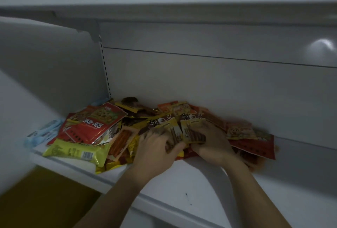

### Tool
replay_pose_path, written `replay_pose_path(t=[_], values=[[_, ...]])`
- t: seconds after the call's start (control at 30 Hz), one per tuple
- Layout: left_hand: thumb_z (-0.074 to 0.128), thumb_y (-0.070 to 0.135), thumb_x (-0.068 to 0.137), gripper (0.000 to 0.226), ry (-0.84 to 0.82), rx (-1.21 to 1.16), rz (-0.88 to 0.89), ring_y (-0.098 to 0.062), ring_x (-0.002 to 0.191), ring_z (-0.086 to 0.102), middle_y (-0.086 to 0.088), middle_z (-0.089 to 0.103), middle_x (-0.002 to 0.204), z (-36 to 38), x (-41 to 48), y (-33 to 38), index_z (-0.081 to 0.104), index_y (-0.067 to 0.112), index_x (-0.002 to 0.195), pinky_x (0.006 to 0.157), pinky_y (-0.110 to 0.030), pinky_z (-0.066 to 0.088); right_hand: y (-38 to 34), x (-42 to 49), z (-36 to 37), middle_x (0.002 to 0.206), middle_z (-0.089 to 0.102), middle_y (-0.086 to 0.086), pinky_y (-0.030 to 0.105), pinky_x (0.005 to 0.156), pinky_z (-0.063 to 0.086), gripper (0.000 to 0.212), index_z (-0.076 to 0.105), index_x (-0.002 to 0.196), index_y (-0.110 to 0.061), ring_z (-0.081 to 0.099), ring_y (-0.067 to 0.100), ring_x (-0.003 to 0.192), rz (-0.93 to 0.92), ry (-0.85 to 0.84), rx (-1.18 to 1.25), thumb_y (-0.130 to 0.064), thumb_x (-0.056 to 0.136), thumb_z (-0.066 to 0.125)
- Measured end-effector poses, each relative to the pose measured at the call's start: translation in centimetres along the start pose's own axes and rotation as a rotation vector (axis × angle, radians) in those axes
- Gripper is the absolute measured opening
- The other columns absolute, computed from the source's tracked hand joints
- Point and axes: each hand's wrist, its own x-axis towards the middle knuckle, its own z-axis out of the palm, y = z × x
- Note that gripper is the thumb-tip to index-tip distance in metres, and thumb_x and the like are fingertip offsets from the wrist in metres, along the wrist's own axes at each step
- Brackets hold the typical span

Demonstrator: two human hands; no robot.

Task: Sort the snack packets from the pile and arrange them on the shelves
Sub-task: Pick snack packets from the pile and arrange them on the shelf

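Note:
A pile of snack packets (pixel 138 118) lies on a white shelf (pixel 209 187), against its back panel. Both my hands are in the middle of the pile. My left hand (pixel 156 147) grips a small yellow and brown packet (pixel 164 125) by its lower end. Beside it, my right hand (pixel 213 142) holds a like yellow packet (pixel 191 129) between thumb and curled fingers. A large red packet (pixel 94 125) lies on top at the left, over a yellow-green packet (pixel 76 151). Red and orange packets (pixel 255 147) lie to the right.
Light blue packets (pixel 43 132) lie at the far left of the shelf. A white side panel (pixel 45 63) closes the shelf at the left, and an upper shelf (pixel 164 10) hangs overhead. Below the shelf's front edge at left is a dark yellow surface (pixel 45 200).

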Motion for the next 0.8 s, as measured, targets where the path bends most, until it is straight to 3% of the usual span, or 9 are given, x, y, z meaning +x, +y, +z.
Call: replay_pose_path(t=[0.1, 0.17, 0.23, 0.3, 0.37, 0.43, 0.63, 0.8], values=[[0.060, 0.045, 0.088, 0.024, 0.103, -0.089, -0.077, -0.019, 0.082, 0.059, 0.010, 0.056, 0.081, -0.4, 0.9, -0.5, 0.058, 0.027, 0.072, 0.066, -0.035, 0.046, -0.1, -0.2, 1.1, 0.143, 0.048, -0.005, 0.036, 0.109, 0.035, 0.034, 0.068, 0.118, -0.034, 0.034, 0.018, 0.141, -0.003, 0.125, 0.133, -0.049, 0.089, 0.061], [0.067, 0.036, 0.086, 0.012, 0.119, 0.005, -0.153, -0.023, 0.089, 0.062, 0.005, 0.062, 0.088, -0.6, 1.2, -0.5, 0.060, 0.027, 0.081, 0.072, -0.037, 0.046, 0.1, -0.3, 1.6, 0.137, 0.052, -0.002, 0.034, 0.104, 0.038, 0.025, 0.072, 0.107, -0.029, 0.037, 0.020, 0.139, 0.000, 0.218, 0.117, -0.046, 0.092, 0.061], [0.066, 0.049, 0.082, 0.034, 0.110, 0.197, -0.244, -0.028, 0.101, 0.059, -0.003, 0.065, 0.103, -0.7, 1.3, -0.2, 0.063, 0.022, 0.103, 0.081, -0.039, 0.042, 0.3, -0.3, 1.9, 0.147, 0.041, 0.003, 0.036, 0.108, 0.037, 0.028, 0.068, 0.115, -0.030, 0.035, 0.024, 0.140, 0.065, 0.246, 0.066, -0.043, 0.091, 0.063], [0.062, 0.064, 0.078, 0.067, 0.077, 0.326, -0.334, -0.033, 0.109, 0.055, -0.011, 0.061, 0.117, -0.9, 1.4, 0.0, 0.053, 0.018, 0.125, 0.089, -0.041, 0.038, 0.8, -0.1, 2.0, 0.152, 0.035, 0.005, 0.042, 0.111, 0.034, 0.042, 0.059, 0.129, -0.035, 0.036, 0.027, 0.139, 0.124, 0.241, 0.047, -0.047, 0.089, 0.064], [0.054, 0.073, 0.079, 0.084, 0.010, 0.378, -0.398, -0.035, 0.117, 0.051, -0.015, 0.057, 0.124, -1.3, 1.4, 0.3, 0.038, 0.017, 0.139, 0.096, -0.041, 0.035, 1.2, 0.2, 2.0, 0.144, 0.049, 0.002, 0.043, 0.110, 0.035, 0.054, 0.049, 0.138, -0.037, 0.042, 0.026, 0.134, 0.124, 0.226, -0.006, -0.054, 0.088, 0.061], [0.049, 0.074, 0.082, 0.086, -0.053, 0.375, -0.388, -0.035, 0.121, 0.048, -0.013, 0.059, 0.125, -1.5, 1.3, 0.7, 0.030, 0.018, 0.145, 0.096, -0.041, 0.032, 1.4, 0.3, 2.0, 0.133, 0.059, -0.001, 0.043, 0.107, 0.037, 0.060, 0.045, 0.142, -0.037, 0.048, 0.026, 0.128, 0.116, 0.206, -0.021, -0.058, 0.087, 0.058], [0.064, 0.062, 0.081, 0.079, -0.097, 0.087, -0.403, -0.031, 0.119, 0.051, -0.007, 0.061, 0.122, -1.1, 1.6, 1.5, 0.030, 0.026, 0.143, 0.093, -0.041, 0.033, 1.0, -0.3, 1.5, 0.132, 0.057, 0.004, 0.041, 0.102, 0.041, 0.059, 0.045, 0.142, -0.035, 0.045, 0.029, 0.127, 0.141, 0.196, 0.028, -0.052, 0.088, 0.062], [0.082, 0.028, 0.075, 0.083, 0.012, -0.310, -0.382, -0.035, 0.123, 0.048, -0.013, 0.046, 0.133, -1.1, 1.2, 1.7, 0.035, 0.029, 0.144, 0.096, -0.044, 0.048, 1.0, -0.5, 1.3, 0.136, 0.054, 0.004, 0.041, 0.099, 0.045, 0.061, 0.045, 0.142, -0.033, 0.046, 0.028, 0.128, 0.135, 0.199, 0.063, -0.051, 0.087, 0.064]])
